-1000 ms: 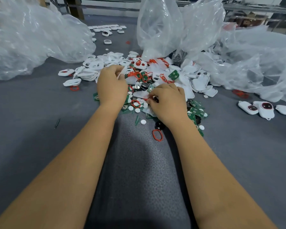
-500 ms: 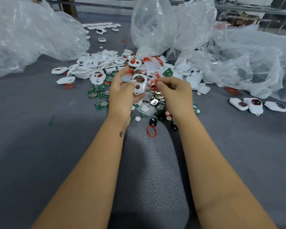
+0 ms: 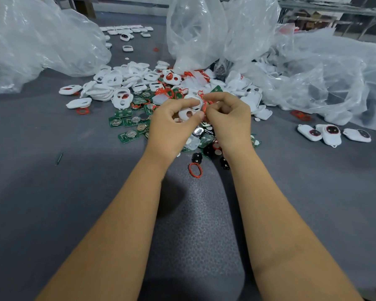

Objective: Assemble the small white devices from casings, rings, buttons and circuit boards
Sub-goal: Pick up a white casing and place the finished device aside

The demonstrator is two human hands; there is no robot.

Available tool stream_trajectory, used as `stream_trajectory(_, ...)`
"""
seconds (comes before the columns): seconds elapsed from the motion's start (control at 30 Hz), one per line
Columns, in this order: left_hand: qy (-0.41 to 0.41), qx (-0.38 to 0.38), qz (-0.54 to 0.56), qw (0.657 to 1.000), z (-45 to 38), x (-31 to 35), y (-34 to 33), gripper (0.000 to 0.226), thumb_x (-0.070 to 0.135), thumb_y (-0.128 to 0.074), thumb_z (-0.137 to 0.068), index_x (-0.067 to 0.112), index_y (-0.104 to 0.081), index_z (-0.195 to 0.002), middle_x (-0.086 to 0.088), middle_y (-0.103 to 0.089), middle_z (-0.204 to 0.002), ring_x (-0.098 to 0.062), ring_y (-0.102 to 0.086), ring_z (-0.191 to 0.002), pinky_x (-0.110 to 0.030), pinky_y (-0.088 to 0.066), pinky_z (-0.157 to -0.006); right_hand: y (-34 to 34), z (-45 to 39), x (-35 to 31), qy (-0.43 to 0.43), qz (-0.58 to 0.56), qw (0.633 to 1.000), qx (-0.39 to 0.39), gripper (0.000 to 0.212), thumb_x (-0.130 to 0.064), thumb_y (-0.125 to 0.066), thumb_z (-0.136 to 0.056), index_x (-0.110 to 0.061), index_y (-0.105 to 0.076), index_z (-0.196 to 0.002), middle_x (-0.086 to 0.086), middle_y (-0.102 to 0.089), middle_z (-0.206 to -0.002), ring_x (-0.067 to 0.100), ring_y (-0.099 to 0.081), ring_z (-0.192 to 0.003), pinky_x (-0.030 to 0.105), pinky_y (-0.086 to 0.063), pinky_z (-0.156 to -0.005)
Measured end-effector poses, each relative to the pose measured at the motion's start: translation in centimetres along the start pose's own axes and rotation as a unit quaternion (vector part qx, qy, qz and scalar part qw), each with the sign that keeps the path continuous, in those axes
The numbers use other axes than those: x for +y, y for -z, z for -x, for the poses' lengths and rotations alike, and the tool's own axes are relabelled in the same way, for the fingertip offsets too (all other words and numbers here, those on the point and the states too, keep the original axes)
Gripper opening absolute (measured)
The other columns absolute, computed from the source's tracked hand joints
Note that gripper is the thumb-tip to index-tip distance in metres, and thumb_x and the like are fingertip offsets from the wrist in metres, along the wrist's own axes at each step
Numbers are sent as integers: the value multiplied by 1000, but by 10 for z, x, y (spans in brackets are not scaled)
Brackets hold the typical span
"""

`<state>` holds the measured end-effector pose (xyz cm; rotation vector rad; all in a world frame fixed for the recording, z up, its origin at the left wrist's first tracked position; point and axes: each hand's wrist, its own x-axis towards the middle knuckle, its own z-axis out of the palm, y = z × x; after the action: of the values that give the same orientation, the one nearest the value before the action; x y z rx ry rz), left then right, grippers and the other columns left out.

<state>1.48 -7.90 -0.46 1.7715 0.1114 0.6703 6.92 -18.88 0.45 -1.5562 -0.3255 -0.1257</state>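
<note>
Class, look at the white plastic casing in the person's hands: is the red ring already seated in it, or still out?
Still out: the red ring sits pinched at the white plastic casing's edge, holes bare.

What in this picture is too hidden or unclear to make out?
Head view, the only one:
- Most of the white casing is covered by the left hand gripping it.
- The red ring is partly hidden in the right hand; whether it is seated cannot be told.
- Contents of the plastic bags: blurred by crinkled film.
- Far casings: too small.
</note>
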Motion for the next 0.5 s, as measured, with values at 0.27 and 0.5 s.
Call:
stream_trajectory(0.27, -31, -11, -12, 999, -2, -1, 1, 26, 8, -74, -83, 12, -72, -109, -9, -67, -109, -11, -64, -100, -14, -49, -82, -3, 2, -1, -3, 15, 1000, -2, 18, 6, -58, -82, -6, -72, -87, 4, -53, -57, 17, -48, -60, 29, -45, -61)
stream_trajectory(0.5, -30, -10, 3, 999, -2, -2, 1, 19, 10, -75, -82, 26, -71, -92, -6, -69, -104, -9, -65, -97, -13, -48, -79, -2, 2, -1, -11, -8, 1000, 2, 17, 6, -60, -83, -6, -73, -85, 20, -62, -71, 22, -55, -65, 32, -49, -64)
